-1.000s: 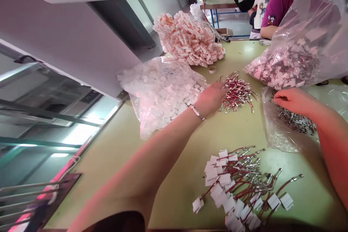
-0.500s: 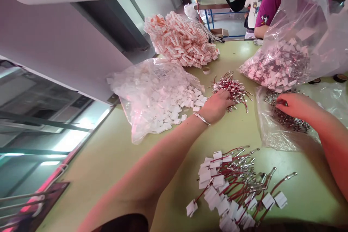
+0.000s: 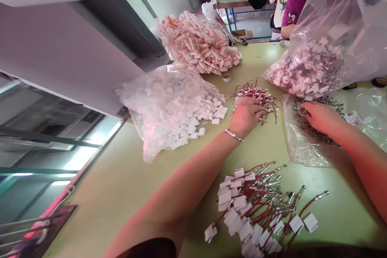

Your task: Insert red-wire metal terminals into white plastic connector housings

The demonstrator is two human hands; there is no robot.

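My left hand point(image 3: 246, 115) rests on a small heap of short red wires with metal ends point(image 3: 256, 97), its fingers curled into the near edge of the heap. My right hand point(image 3: 317, 116) reaches into an open clear bag of small metal terminals point(image 3: 305, 145), fingers bent down among them; what they pinch is hidden. A silver bracelet sits on my left wrist. Close to me lies a pile of red wires fitted with white plastic housings point(image 3: 260, 205).
The green table point(image 3: 127, 185) holds a clear bag of white housings point(image 3: 172, 109), a heap of white and orange parts point(image 3: 199, 46) at the back, and a large bag of assembled pieces point(image 3: 314, 68) at right. A person in a purple shirt point(image 3: 294, 6) sits beyond.
My left hand slid from the left side of the red wire heap onto its near edge and curled. My right hand stayed in the terminal bag, shifting slightly.
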